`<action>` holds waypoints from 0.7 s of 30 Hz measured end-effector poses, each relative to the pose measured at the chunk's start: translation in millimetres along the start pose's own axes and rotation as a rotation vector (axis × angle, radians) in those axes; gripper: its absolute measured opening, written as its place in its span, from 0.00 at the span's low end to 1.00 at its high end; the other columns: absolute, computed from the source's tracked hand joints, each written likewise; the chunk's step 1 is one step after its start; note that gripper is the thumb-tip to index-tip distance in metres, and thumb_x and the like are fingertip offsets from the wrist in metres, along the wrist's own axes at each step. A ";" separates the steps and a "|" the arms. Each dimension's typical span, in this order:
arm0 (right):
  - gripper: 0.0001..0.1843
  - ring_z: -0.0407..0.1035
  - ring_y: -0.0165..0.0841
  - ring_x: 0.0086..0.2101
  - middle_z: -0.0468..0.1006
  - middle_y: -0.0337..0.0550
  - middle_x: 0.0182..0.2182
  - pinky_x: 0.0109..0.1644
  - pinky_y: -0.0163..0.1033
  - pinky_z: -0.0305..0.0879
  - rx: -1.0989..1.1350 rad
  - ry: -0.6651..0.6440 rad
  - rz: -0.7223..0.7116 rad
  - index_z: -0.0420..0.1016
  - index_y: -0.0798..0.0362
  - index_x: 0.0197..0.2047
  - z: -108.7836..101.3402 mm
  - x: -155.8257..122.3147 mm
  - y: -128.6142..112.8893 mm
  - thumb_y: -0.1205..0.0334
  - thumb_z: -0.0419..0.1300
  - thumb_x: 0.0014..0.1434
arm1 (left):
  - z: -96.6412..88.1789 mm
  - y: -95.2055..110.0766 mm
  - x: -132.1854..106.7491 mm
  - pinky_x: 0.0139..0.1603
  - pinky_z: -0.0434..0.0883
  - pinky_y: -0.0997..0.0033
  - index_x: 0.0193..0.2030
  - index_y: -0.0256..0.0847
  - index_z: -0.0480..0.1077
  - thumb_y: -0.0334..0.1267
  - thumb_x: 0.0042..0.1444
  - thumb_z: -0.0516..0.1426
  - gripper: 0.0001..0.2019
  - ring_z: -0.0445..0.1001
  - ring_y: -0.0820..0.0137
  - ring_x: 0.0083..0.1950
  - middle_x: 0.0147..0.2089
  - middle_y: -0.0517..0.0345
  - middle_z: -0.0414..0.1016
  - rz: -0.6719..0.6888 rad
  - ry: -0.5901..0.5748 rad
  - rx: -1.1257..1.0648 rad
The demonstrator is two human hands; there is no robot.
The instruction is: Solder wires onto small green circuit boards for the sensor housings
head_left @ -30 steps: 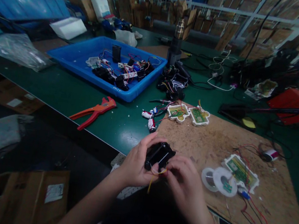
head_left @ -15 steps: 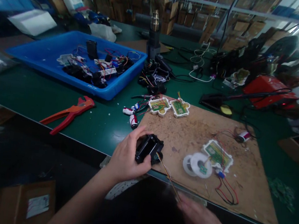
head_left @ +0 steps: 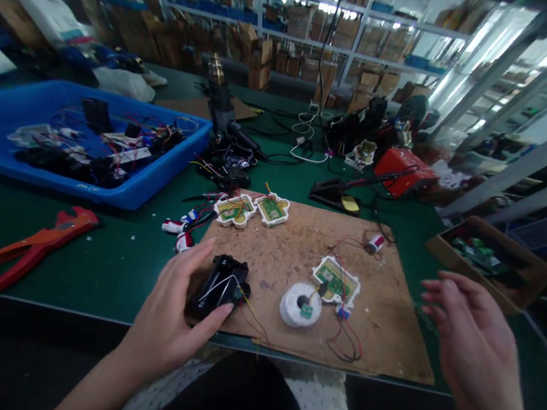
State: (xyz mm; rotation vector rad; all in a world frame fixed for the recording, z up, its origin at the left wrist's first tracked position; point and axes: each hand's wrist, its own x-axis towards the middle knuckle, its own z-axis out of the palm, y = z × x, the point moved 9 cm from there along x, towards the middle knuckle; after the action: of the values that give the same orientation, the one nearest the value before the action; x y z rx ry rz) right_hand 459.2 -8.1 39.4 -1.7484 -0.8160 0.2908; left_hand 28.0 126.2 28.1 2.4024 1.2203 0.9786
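My left hand (head_left: pixel 172 323) grips a small black plastic housing (head_left: pixel 220 285) with thin wires trailing from it, resting on the near left corner of a brown cork board (head_left: pixel 382 300). My right hand (head_left: pixel 470 338) hovers open in the air off the board's right edge, fingers spread, holding nothing. On the board lie a white solder spool (head_left: pixel 297 302) and a green circuit board in a white frame (head_left: pixel 337 280) with red and black leads. Two more framed circuit boards (head_left: pixel 251 209) sit at the board's far left corner.
A blue tray (head_left: pixel 167 171) of wired black parts stands at the left on the green bench. Red-orange cutters (head_left: pixel 25 250) lie near the front edge. A soldering stand (head_left: pixel 335 196), a red box (head_left: pixel 402 168), cables and a cardboard box (head_left: pixel 497 265) crowd the back and right.
My right hand let go of the housing's wires and swung out to the right, opening. My left hand set the housing down on the cork board. The view panned right.
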 end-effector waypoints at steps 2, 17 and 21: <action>0.24 0.73 0.29 0.37 0.80 0.45 0.42 0.35 0.32 0.71 0.110 -0.077 0.125 0.78 0.49 0.53 30.9 43.4 -0.3 0.43 0.68 0.60 | -17.1 8.1 -11.1 0.70 0.67 0.32 0.76 0.50 0.53 0.39 0.59 0.64 0.41 0.64 0.43 0.73 0.73 0.45 0.62 0.045 0.131 0.002; 0.14 0.55 0.20 0.19 0.67 0.29 0.24 0.21 0.28 0.53 0.127 -0.210 0.189 0.72 0.56 0.35 217.4 191.1 -5.4 0.55 0.64 0.68 | -7.6 89.5 -44.1 0.51 0.82 0.65 0.58 0.35 0.73 0.22 0.59 0.61 0.20 0.83 0.65 0.50 0.51 0.47 0.85 0.481 0.084 0.062; 0.17 0.58 0.24 0.22 0.67 0.35 0.23 0.23 0.34 0.52 0.158 0.013 -0.024 0.71 0.53 0.31 165.2 200.4 -24.5 0.50 0.62 0.68 | -9.3 81.1 -42.4 0.53 0.80 0.67 0.59 0.33 0.73 0.21 0.59 0.62 0.21 0.82 0.66 0.52 0.53 0.45 0.84 0.412 0.095 -0.018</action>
State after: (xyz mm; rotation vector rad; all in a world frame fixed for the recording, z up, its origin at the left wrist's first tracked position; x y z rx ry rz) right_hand 501.8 249.1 46.7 -1.5905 -0.7828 0.3185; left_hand 53.3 42.8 57.6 2.6778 0.7478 1.2210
